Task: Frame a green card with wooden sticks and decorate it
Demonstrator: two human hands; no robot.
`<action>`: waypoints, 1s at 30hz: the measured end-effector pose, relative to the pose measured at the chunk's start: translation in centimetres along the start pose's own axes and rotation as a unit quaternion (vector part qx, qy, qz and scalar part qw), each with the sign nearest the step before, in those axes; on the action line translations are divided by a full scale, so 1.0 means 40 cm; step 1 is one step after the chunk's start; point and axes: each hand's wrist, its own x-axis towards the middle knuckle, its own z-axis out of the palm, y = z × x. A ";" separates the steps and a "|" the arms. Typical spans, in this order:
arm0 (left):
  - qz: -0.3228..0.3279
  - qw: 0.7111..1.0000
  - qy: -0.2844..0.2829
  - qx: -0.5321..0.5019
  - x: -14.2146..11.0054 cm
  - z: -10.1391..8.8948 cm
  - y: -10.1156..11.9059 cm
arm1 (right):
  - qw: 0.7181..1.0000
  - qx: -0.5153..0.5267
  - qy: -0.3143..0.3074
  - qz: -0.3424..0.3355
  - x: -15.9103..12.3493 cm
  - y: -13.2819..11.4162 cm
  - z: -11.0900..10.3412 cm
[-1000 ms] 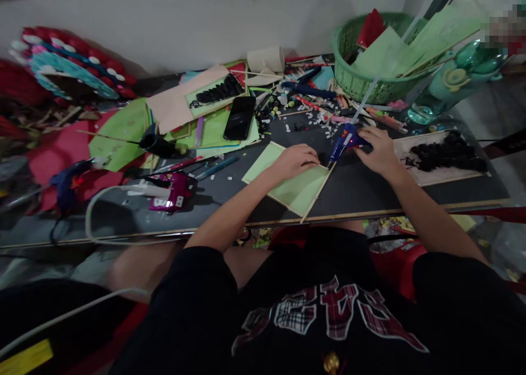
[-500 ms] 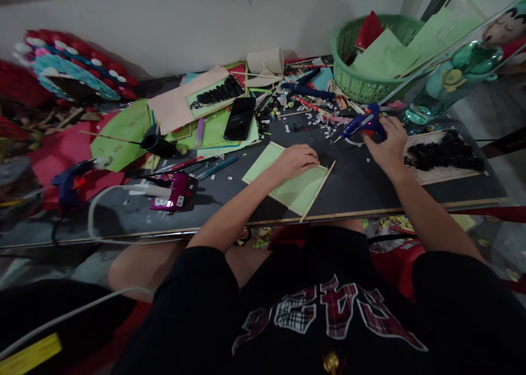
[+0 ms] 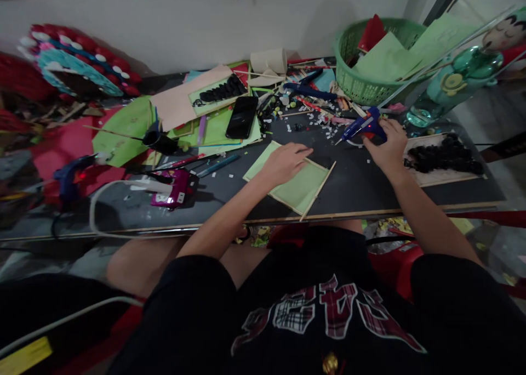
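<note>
A light green sheet of paper (image 3: 302, 188) lies near the table's front edge, with thin wooden sticks along its sides. One wooden stick (image 3: 319, 189) runs down its right side and pokes past both corners. Over the upper part of the sheet rests my left hand (image 3: 287, 162), fingers stretched out and holding nothing. My right hand (image 3: 388, 145) is closed around a blue hot glue gun (image 3: 361, 125) with a small red light. Its nozzle points left and down, just above the table. Beneath my right wrist's outer side lies a pale panel with dark braided pieces (image 3: 446, 155).
Behind the sheet are a black phone (image 3: 241, 117), pliers (image 3: 312, 90) and scattered scraps. A green basket (image 3: 357, 81) with paper and a green bottle figure (image 3: 456, 84) stand at back right. On the left are a purple power adapter (image 3: 175, 188) and another glue gun (image 3: 69, 177).
My left hand has slid left along the sheet, its fingers now straighter and off the upper right corner. My right hand keeps the glue gun in nearly the same place.
</note>
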 end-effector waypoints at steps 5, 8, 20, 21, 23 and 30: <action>-0.247 0.967 -0.052 0.027 -0.095 -0.081 -0.042 | 1.000 0.014 0.011 0.002 0.002 0.006 0.004; -0.371 0.925 -0.071 0.035 -0.142 -0.126 -0.102 | 1.000 0.024 0.012 0.006 0.003 0.005 0.005; -0.421 0.903 -0.092 -0.003 -0.164 -0.084 -0.105 | 1.000 0.017 0.003 0.013 0.003 -0.008 0.002; -0.413 0.907 -0.080 -0.007 -0.163 -0.079 -0.097 | 1.000 0.015 0.007 0.011 0.003 -0.009 0.002; -0.398 0.916 -0.059 -0.003 -0.163 -0.068 -0.087 | 1.000 0.012 0.015 0.010 0.002 -0.009 0.003; -0.430 0.898 -0.088 0.016 -0.141 -0.048 -0.101 | 0.999 0.019 0.015 0.022 0.005 -0.006 0.003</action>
